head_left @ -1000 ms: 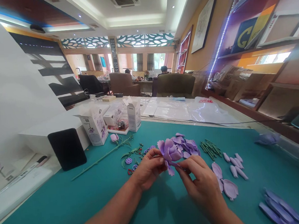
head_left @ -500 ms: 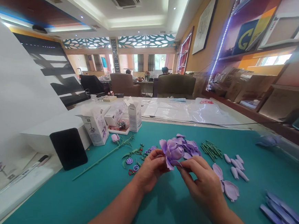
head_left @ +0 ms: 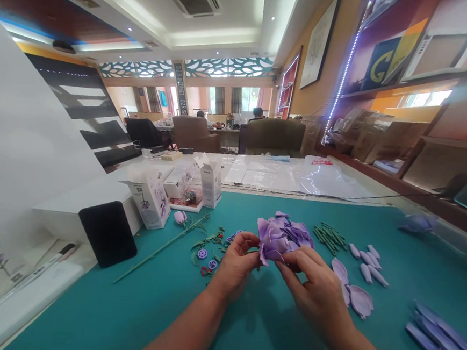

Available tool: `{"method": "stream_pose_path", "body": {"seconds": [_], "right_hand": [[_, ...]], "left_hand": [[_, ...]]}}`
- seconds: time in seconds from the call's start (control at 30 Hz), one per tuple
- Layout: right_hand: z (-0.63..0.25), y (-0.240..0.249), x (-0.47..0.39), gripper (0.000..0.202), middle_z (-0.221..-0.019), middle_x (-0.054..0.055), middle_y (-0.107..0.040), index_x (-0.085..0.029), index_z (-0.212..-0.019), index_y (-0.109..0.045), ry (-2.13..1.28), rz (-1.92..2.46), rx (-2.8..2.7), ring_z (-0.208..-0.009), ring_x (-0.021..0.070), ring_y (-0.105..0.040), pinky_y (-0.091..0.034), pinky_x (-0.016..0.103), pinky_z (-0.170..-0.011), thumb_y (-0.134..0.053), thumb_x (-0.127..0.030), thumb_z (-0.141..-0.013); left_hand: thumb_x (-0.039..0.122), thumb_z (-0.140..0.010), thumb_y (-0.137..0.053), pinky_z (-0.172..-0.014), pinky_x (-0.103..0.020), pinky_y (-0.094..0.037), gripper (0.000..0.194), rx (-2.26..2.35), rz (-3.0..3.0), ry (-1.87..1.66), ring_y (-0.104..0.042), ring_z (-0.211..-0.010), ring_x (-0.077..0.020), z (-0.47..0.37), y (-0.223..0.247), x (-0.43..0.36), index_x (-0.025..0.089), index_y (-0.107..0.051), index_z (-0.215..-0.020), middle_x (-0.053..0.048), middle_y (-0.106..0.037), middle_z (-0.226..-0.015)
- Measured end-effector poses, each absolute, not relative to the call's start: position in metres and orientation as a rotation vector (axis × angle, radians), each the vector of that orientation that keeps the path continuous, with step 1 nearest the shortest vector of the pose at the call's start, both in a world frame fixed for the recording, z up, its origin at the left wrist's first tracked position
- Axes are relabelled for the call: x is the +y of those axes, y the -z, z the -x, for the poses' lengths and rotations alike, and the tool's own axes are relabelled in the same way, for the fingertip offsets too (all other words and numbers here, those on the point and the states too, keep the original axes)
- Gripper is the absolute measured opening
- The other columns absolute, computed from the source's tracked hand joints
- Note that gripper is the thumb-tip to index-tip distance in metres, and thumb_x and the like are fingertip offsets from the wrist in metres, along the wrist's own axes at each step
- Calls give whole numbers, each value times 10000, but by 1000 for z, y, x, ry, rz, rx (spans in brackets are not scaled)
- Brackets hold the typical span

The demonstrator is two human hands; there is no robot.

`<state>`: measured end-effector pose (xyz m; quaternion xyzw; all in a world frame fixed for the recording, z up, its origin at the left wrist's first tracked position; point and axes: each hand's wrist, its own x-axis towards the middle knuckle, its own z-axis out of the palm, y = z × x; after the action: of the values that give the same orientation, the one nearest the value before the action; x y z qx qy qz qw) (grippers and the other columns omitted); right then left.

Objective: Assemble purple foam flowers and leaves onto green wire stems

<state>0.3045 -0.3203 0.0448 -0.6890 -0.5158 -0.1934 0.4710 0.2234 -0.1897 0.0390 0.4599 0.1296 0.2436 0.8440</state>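
A purple toy flower [head_left: 271, 238] with layered petals is held between both hands above the green mat. My left hand [head_left: 237, 263] pinches it from the left side, fingers curled. My right hand [head_left: 311, 278] grips a petal at its lower right edge between thumb and forefinger. Behind the flower lies a heap of loose purple petals [head_left: 298, 233], partly hidden by it. Just right of my right hand are pale lilac cupped petals [head_left: 361, 301]. Small purple wheel-shaped pieces [head_left: 202, 253] and green and red bits lie beyond my left hand.
Green stem pieces [head_left: 329, 237], pale lilac tapered pieces [head_left: 366, 273] and long violet pieces [head_left: 435, 329] lie on the right. Leftward are a long green stem [head_left: 162, 247] with a bud, a black tablet-like panel [head_left: 107, 233] and small boxes [head_left: 151, 203]. Plastic sheets [head_left: 273, 172] cover the back.
The flower has turned and shifted slightly right between my hands. My left fingers have moved a little on its side; my right hand keeps its pinch.
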Motion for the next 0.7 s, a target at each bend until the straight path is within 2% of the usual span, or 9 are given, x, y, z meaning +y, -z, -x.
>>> {"method": "stream_pose_path", "body": {"seconds": [0.23, 0.7], "right_hand": [[-304, -46, -320, 154, -683, 10, -563, -202, -762, -605, 481, 1701, -1247, -630, 142, -536, -417, 243, -571, -536, -266, -884], [-305, -50, -322, 129, -702, 15, -583, -206, -783, -613, 483, 1699, -1222, -646, 147, -530, -404, 247, -579, -547, -259, -880]], "left_hand": [[126, -567, -730, -644, -226, -383, 312, 250, -1006, -505, -508, -634, -81, -223, -40, -189, 197, -542, -806, 30, -569, -807], [107, -570, -722, -661, -232, -390, 297, 197, -1037, -497, -533, -676, -99, -223, -36, -185, 189, -528, -779, 17, -579, -815]]}}
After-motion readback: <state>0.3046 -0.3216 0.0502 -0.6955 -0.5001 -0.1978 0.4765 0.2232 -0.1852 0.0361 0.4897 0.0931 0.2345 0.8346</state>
